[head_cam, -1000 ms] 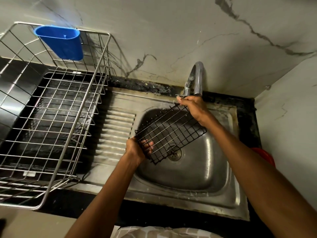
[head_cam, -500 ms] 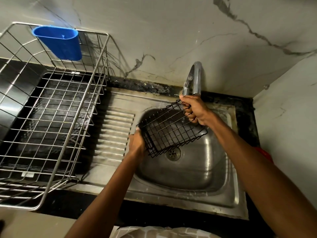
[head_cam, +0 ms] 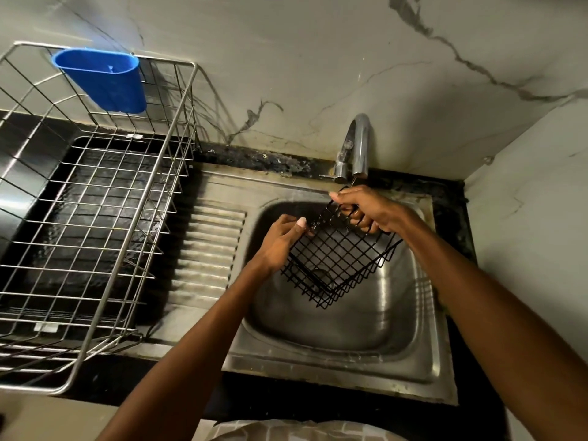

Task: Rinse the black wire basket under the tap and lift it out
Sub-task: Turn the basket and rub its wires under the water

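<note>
The black wire basket (head_cam: 342, 262) hangs tilted over the steel sink (head_cam: 346, 332), its far rim just under the spout of the chrome tap (head_cam: 358, 148). My right hand (head_cam: 366, 208) grips the basket's far rim, fingers curled through the wires. My left hand (head_cam: 281, 240) holds the basket's left edge, thumb on top. The basket's lower corner points down toward the drain, which it mostly hides. A thin trickle seems to fall from the spout.
A large steel wire dish rack (head_cam: 95, 218) fills the counter to the left, with a blue plastic cup holder (head_cam: 105, 78) hooked on its back rim. The ribbed drainboard (head_cam: 210, 249) lies between rack and basin. Marble walls close in behind and on the right.
The basket has been turned and tipped, its near corner now pointing down. My left hand has slid from the basket's lower left side up to its left edge, nearer my right hand.
</note>
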